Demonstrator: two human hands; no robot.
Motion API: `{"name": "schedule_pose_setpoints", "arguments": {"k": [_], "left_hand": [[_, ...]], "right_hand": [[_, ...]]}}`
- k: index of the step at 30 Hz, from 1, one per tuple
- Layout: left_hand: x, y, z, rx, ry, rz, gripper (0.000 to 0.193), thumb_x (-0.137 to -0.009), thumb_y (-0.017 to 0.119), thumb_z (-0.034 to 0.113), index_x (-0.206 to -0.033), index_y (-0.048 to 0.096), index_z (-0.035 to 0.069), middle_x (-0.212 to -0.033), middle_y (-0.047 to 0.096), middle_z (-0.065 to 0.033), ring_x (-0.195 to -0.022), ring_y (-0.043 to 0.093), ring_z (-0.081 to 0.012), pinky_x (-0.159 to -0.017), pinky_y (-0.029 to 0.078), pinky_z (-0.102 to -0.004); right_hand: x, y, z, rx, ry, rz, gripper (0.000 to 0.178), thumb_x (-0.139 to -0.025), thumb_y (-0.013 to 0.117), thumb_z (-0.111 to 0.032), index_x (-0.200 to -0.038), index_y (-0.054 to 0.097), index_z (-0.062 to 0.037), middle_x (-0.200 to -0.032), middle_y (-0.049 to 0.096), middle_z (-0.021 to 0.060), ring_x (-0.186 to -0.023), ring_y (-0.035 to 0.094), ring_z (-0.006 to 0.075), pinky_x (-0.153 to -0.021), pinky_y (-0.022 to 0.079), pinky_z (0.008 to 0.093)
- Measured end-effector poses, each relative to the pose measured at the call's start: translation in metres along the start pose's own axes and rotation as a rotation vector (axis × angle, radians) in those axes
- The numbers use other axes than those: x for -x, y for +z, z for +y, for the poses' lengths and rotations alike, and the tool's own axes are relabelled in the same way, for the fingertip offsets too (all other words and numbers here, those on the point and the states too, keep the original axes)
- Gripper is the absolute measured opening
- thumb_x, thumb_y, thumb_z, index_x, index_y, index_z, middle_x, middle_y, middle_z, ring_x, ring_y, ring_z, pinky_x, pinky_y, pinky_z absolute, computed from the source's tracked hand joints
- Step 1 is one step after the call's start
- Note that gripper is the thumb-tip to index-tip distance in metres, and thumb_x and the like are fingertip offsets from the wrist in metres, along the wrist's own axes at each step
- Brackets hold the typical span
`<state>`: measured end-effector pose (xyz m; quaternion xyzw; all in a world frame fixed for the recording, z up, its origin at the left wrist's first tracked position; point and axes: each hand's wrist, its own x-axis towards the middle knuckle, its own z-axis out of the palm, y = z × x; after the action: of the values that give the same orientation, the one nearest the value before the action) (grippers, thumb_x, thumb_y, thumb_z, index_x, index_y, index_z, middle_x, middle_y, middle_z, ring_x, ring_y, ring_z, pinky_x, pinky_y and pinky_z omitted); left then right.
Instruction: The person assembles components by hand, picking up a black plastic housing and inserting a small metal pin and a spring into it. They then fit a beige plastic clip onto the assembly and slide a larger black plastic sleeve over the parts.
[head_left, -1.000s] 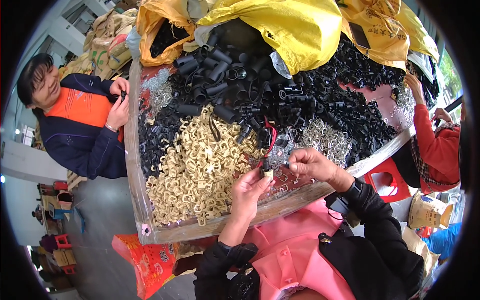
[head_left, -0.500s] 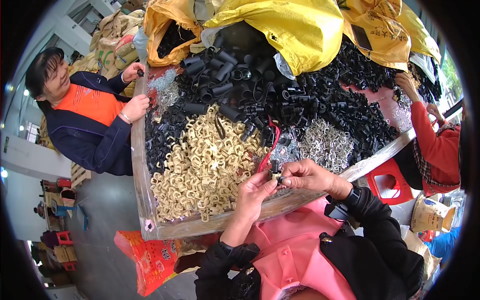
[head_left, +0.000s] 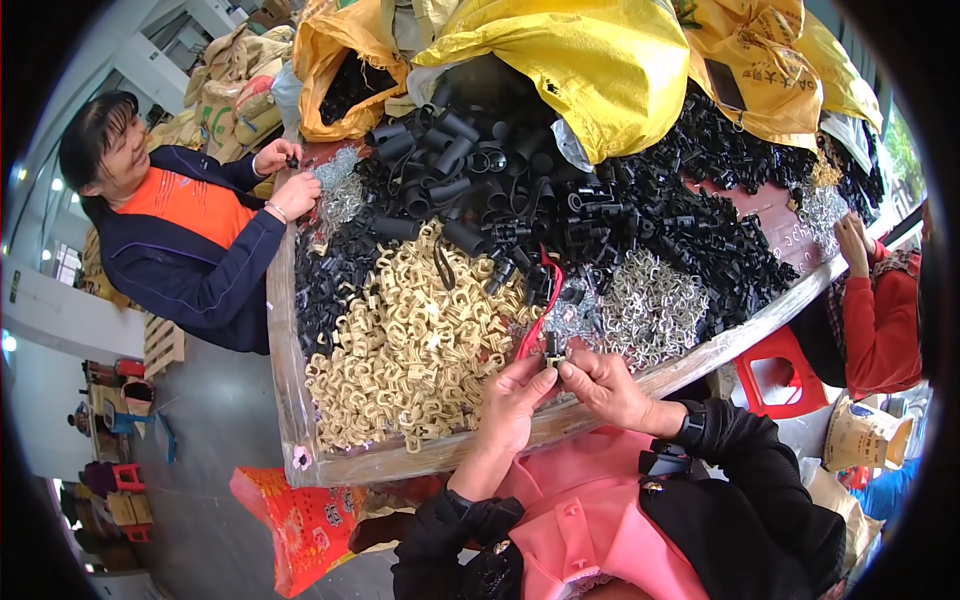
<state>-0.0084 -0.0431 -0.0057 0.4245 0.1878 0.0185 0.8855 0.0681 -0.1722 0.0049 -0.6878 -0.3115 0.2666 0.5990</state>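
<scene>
My left hand [head_left: 512, 402] and my right hand [head_left: 607, 392] meet over the table's near edge, thumbs and fingertips pinched together. Between them they grip a small black plastic part [head_left: 553, 349], with a bit of light-coloured material showing at it; the fingers hide its lower portion. Just beyond my fingers runs a red strip [head_left: 547, 300], lying beside small clear or silvery pieces [head_left: 572, 318]. To the left spreads a heap of beige U-shaped clips [head_left: 400, 350]. A pile of silver metal clips [head_left: 652, 305] lies to the right of the strip.
Black tubes [head_left: 452, 155] and black plastic parts [head_left: 690, 240] cover the table's far side, under a yellow sack [head_left: 590, 60]. A raised wooden rim [head_left: 390, 463] borders the table. Co-workers sit left, in a dark jacket [head_left: 190, 270], and right, in a red sleeve [head_left: 868, 325]; a red stool [head_left: 780, 375] stands right.
My right hand has turned slightly and come down, its thumb now upright against the black part. The right co-worker's hands have drawn nearer the table edge; the left co-worker's hands have come closer together.
</scene>
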Motion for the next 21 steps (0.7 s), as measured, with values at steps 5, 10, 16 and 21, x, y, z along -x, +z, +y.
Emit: {"name": "schedule_pose_setpoints", "arguments": {"k": [5, 10, 16, 21], "left_hand": [[0.001, 0.002, 0.001, 0.002, -0.034, 0.022, 0.028, -0.079, 0.058, 0.013, -0.103, 0.054, -0.001, -0.09, 0.058, -0.0048, -0.078, 0.056, -0.0098, -0.071, 0.047, -0.0228], [0.002, 0.002, -0.001, 0.051, -0.079, -0.041, 0.029, -0.081, 0.056, 0.016, -0.104, 0.052, -0.001, -0.09, 0.058, -0.0042, -0.077, 0.056, -0.0101, -0.069, 0.048, -0.0224], [0.003, 0.002, -0.002, 0.067, -0.165, -0.127, 0.031, -0.083, 0.052, 0.018, -0.107, 0.049, -0.001, -0.088, 0.057, -0.0037, -0.073, 0.056, -0.0098, -0.066, 0.047, -0.0209], [-0.003, -0.003, 0.003, -0.026, -0.076, -0.18, 0.03, -0.085, 0.049, 0.017, -0.108, 0.047, -0.003, -0.087, 0.057, -0.0071, -0.073, 0.057, -0.0129, -0.065, 0.048, -0.0226]], "right_hand": [[-0.003, -0.003, 0.001, 0.095, -0.114, 0.116, 0.02, -0.08, 0.056, -0.019, -0.071, 0.052, -0.0014, -0.068, 0.047, 0.0062, -0.06, 0.044, 0.0141, -0.052, 0.037, 0.0279], [-0.011, -0.01, 0.002, 0.337, -0.519, 0.258, 0.021, -0.07, 0.065, -0.023, -0.078, 0.057, -0.005, -0.084, 0.047, 0.0058, -0.074, 0.045, 0.0195, -0.062, 0.037, 0.0286], [-0.015, -0.025, 0.005, 0.593, -0.821, 0.203, 0.028, -0.064, 0.068, -0.026, -0.082, 0.059, -0.0069, -0.085, 0.047, 0.0049, -0.077, 0.045, 0.0218, -0.066, 0.037, 0.0318], [-0.028, -0.027, 0.008, 0.604, -0.842, 0.135, 0.024, -0.064, 0.068, -0.019, -0.083, 0.059, -0.0075, -0.085, 0.048, 0.0055, -0.077, 0.046, 0.0218, -0.067, 0.036, 0.0341]]}}
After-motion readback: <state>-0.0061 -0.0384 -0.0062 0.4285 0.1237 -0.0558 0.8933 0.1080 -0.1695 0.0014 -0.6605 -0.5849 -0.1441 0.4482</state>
